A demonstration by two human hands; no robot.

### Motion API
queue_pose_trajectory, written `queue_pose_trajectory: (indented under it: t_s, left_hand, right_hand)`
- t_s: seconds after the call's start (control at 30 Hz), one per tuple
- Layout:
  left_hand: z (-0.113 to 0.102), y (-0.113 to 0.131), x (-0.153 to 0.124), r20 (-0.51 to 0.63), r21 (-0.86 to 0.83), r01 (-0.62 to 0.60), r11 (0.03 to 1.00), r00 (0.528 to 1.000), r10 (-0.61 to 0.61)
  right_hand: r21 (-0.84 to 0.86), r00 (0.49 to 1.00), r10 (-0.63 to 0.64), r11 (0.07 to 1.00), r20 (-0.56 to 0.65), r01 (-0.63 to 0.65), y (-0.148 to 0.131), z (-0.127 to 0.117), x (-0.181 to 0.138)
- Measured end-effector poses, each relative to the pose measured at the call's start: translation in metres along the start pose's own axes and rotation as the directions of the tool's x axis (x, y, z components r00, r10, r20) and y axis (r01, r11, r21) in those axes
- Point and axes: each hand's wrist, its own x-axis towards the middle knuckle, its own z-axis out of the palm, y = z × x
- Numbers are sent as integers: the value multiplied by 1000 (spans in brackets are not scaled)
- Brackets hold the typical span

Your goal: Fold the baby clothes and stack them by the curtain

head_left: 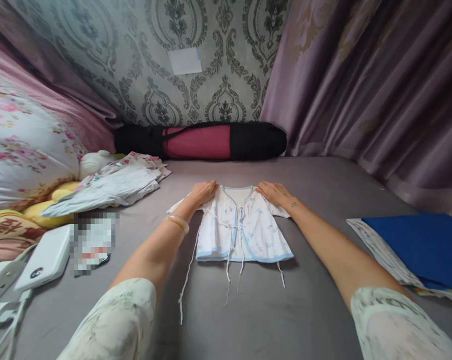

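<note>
A small white baby shirt (248,230) with light blue trim and a faint print lies spread on the grey sheet, its neckline away from me. Thin white ties hang from its front and trail past the hem. My left hand (205,192) is closed on the shirt's left shoulder, with a pale bangle (178,225) round that wrist. At the opposite shoulder, my right hand (273,193) grips the fabric with its fingers bent. Both sleeves are partly covered by my hands and forearms, and my fingertips are partly hidden.
A black and dark pink rolled bag (195,142) lies along the wall. At left are crumpled clothes (116,182), a floral pillow (23,135), a white power bank (47,257) and a power strip (2,277) with cables. Blue folded cloth (417,245) lies at right, near the curtain (334,80).
</note>
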Motion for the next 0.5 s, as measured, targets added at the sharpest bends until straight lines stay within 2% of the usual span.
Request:
queue_pose_trajectory:
  t_s: [0.17,0.37,0.5]
  left_hand:
    - [-1,-2,14,-52,-43,36,998,998,-38]
    - [0,3,18,-36,-190,112,975,992,-121]
    - [2,9,19,-50,-236,130,963,988,-146]
  right_hand:
    - [57,998,63,996,-18,-62,2,-2,10]
    - [272,988,151,953,-40,-135,-4,5,22]
    - [314,977,199,935,-74,-167,-12,9,28]
